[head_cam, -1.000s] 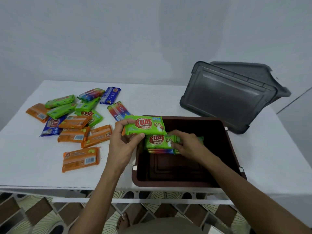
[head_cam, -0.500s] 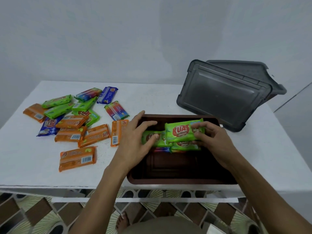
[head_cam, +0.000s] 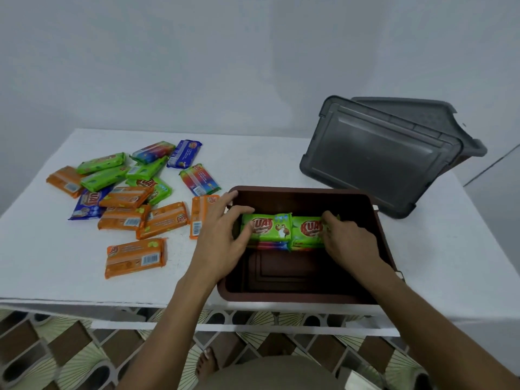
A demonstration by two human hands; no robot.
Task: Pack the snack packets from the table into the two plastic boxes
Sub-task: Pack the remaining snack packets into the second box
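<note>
A brown plastic box (head_cam: 295, 301) stands open at the table's front edge. Inside it, two green snack packets lie end to end on top of other packets. My left hand (head_cam: 222, 235) grips the left end of the left green packet (head_cam: 268, 226), thumb at its front. My right hand (head_cam: 349, 240) pinches the right end of the right green packet (head_cam: 308, 230). A multicoloured packet (head_cam: 270, 245) shows beneath them. Several loose packets (head_cam: 123, 198), orange, green, blue and multicoloured, lie scattered on the table to the left of the box.
A dark grey lid (head_cam: 380, 156) leans against a grey box (head_cam: 422, 114) at the back right of the white table (head_cam: 253, 159). One orange packet (head_cam: 135, 257) lies alone near the front edge. Patterned floor and my foot show below the table.
My right hand has lowered its green packet into the box, beside the left one. My left hand now grips the left packet's end.
</note>
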